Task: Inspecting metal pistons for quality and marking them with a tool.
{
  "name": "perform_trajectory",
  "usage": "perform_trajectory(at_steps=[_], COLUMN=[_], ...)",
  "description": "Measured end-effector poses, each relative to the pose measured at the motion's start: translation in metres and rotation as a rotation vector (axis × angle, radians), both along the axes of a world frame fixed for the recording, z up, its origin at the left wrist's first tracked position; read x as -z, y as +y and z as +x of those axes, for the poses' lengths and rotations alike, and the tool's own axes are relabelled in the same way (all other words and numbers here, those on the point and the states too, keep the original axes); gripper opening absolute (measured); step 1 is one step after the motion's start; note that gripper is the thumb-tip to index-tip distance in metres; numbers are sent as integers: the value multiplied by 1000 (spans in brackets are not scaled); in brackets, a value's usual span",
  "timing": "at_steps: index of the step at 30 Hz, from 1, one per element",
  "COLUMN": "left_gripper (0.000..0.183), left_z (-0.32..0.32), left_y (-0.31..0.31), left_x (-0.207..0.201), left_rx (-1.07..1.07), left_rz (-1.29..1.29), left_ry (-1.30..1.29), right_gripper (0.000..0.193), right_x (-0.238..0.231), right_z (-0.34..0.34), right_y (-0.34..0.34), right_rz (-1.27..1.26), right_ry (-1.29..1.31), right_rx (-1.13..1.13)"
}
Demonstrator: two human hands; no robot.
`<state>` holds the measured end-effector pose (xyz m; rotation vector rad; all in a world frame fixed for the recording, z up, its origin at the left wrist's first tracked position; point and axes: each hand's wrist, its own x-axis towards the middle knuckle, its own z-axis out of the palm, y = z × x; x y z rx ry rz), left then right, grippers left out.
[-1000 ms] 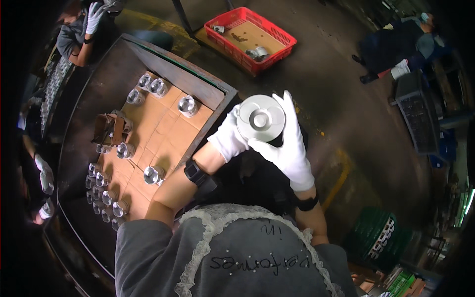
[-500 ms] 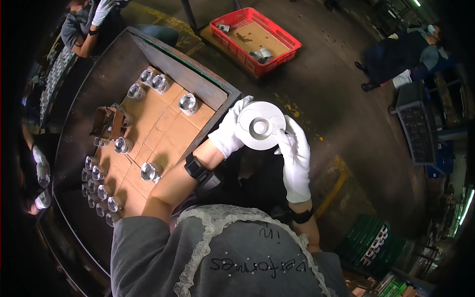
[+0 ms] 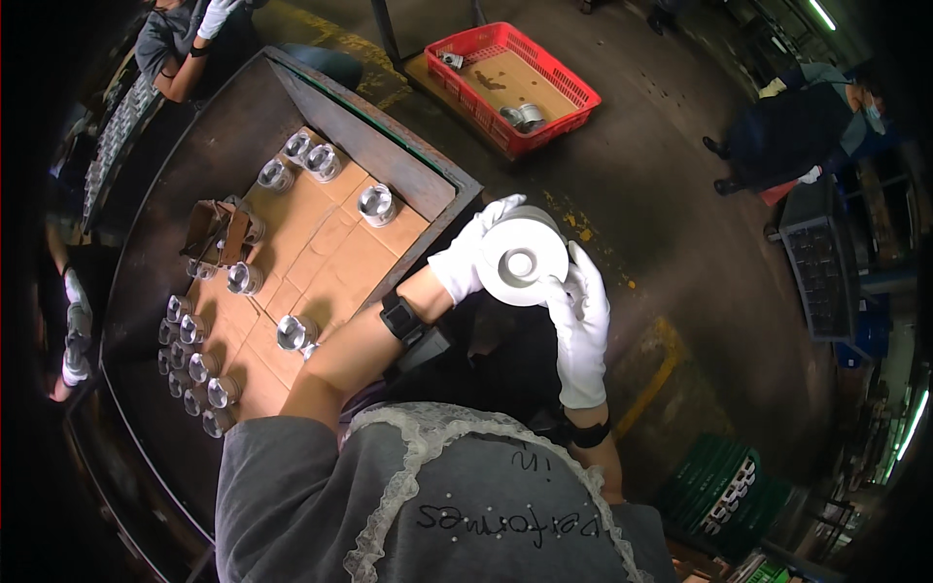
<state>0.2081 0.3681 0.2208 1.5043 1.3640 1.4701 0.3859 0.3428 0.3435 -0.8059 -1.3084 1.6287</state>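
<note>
A pale metal piston [image 3: 503, 279] is up in front of me, its round crown with a ringed bowl facing me. My left hand [image 3: 468, 255], in a white glove, grips it along its left and far side. At the piston's right edge, my white-gloved right hand [image 3: 581, 330] holds the rim with a fingertip, the other fingers partly bent beside it. Most of the piston's skirt is hidden behind the crown. To the left, several similar pistons [image 3: 376, 205] stand on brown cardboard [image 3: 335, 255] inside a dark metal bin.
The bin's raised metal edge [image 3: 452, 199] runs close to my left forearm. Beyond it stands a red plastic crate [image 3: 583, 105] holding a few pistons. A small brown carton [image 3: 231, 241] sits among the bin's pistons. Other people work at the far left and far right. Green crates [image 3: 702, 486] are at lower right.
The piston has tilted, so more of its far side wall shows. My right hand's fingers have shifted lower along its rim. The whole view has shifted slightly.
</note>
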Motion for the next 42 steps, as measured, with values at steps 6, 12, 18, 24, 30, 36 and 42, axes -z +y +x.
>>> perform_trajectory(at_steps=[6,12,18,24,30,36,42], left_gripper=[55,48,50,40,41,28,25], left_z=[-17,2,-6,-4,-21,-1,-4], left_y=[-1,-24,-34,-25,-18,-34,-31], left_x=[-113,-155,-160,-146,-91,-117,-114], left_rx=[69,-86,-198,-48,-153,98,147], left_rz=[-433,298,437,-32,257,61,-86], left_ry=[-156,886,1038,422,654,-85,-333], right_gripper=[83,89,87,80,101,98,99], right_x=[11,23,25,29,47,36,47], right_z=[3,-2,-1,6,10,4,-8], right_y=[6,2,3,11,27,13,8], right_rz=[-116,-396,-1119,-991,-31,354,524], right_ry=[310,572,1239,1060,430,-82,-178], right_rx=[-302,-295,-416,-332,-130,-7,79])
